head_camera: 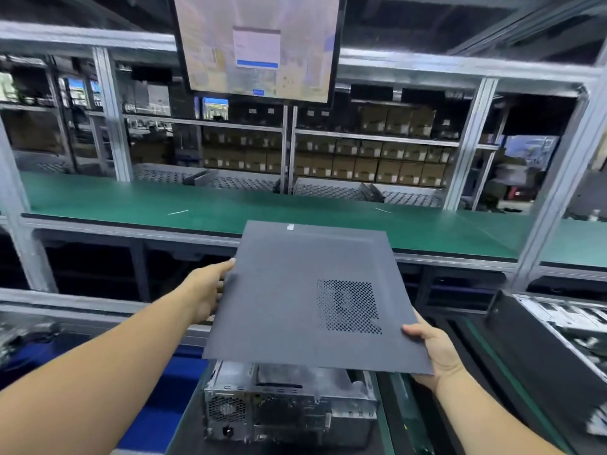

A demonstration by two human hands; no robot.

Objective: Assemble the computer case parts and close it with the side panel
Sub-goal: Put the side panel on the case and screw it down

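While both hands grip the dark side panel, left hand at its left edge, right hand at its near-right corner, it hides most of the computer case on the belt below

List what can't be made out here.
- Computer case interior, head view: hidden under the side panel held by left hand and right hand.
- Monitor text: blurred.
- Second case at right: blurred, cut off by the edge.
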